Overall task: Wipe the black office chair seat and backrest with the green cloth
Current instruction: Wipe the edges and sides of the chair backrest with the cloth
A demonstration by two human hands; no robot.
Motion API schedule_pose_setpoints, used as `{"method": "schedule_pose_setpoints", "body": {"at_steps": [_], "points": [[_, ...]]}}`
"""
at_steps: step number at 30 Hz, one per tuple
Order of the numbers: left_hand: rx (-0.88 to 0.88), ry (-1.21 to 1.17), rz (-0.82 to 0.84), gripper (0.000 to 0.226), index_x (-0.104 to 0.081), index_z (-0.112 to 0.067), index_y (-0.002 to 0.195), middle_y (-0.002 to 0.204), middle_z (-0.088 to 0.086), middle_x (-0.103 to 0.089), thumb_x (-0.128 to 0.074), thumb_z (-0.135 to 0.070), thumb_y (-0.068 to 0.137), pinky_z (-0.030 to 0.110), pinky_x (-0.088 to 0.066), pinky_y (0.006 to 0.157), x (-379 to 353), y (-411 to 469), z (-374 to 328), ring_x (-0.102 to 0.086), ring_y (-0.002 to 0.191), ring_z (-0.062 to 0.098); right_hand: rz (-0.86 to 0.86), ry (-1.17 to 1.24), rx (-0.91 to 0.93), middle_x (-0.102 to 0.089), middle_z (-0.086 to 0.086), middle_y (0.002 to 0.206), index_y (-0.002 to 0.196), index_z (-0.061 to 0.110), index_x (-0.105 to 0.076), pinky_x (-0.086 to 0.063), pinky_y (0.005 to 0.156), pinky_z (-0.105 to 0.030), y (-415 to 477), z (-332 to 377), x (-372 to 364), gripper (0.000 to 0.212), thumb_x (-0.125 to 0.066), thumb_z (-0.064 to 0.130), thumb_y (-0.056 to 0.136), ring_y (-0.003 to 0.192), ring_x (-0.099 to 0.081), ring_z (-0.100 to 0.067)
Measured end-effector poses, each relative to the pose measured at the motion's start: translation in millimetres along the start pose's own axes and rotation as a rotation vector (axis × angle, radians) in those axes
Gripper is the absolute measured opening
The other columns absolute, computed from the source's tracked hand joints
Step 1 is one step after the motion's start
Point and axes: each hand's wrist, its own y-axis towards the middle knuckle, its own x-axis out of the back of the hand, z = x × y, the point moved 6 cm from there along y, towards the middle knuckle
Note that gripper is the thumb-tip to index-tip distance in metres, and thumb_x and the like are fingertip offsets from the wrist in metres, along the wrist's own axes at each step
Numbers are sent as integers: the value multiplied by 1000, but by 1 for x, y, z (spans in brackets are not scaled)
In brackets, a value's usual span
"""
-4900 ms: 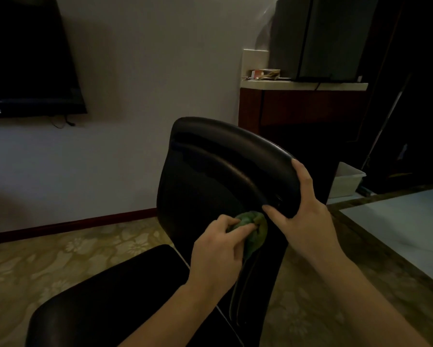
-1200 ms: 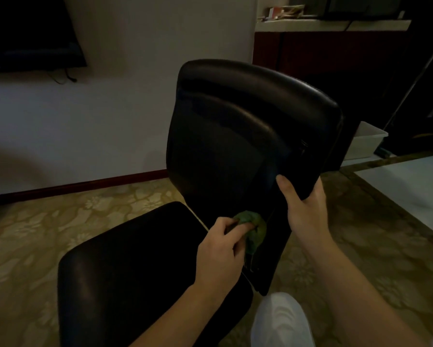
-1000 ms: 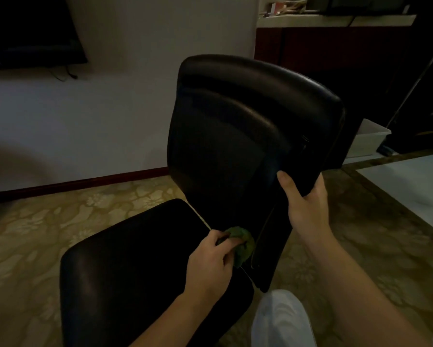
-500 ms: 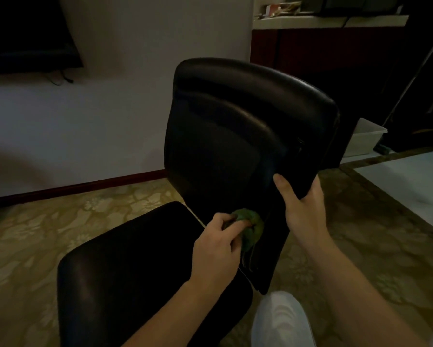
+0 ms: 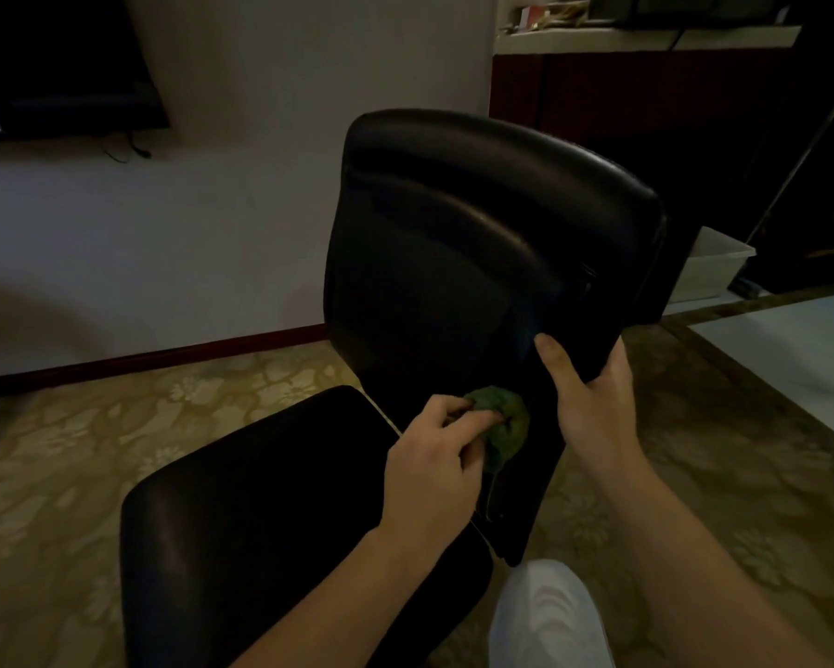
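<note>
While the person's left hand (image 5: 431, 458) is pinching the crumpled green cloth (image 5: 504, 421) against the lower right part of the black padded office chair's curved backrest (image 5: 453, 243), the job is looking roughly midway, as a judgement. Wiping is happening low on the backrest, just above the flat black seat (image 5: 260, 503), and nothing is showing which areas are already clean. The left forearm is reaching in from the near side, fingers curling round the cloth. The right hand (image 5: 593, 402), near but apart, is clamping the backrest's right edge, thumb in front.
</note>
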Motion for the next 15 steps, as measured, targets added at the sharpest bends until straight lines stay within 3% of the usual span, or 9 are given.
{"method": "schedule_pose_setpoints", "body": {"at_steps": [5,10,15], "points": [[19,116,98,36,-70,-33,115,117,-7,-57,-67,-12,86,28,-57,74,-20,-31,28,-62,98,14,11,8,-10,-67,14,110,116,37,-57,-53,94,-45,1,-2,1,38,-73,44,82,104,-64,-7],[122,75,98,35,-71,-35,117,120,-11,-56,-62,-13,91,27,-54,83,-12,-36,48,-60,103,10,0,21,-3,-68,14,109,115,34,-58,-52,95,-42,0,-1,0,34,-73,38,84,103,-64,-5],[75,-20,-30,30,-71,-32,117,117,-14,-55,-60,-17,93,12,-49,80,8,-1,17,-56,98,0,-8,32,-20,-68,13,111,118,34,-57,-52,95,-44,-1,-2,0,38,-74,38,83,104,-64,-6]]}}
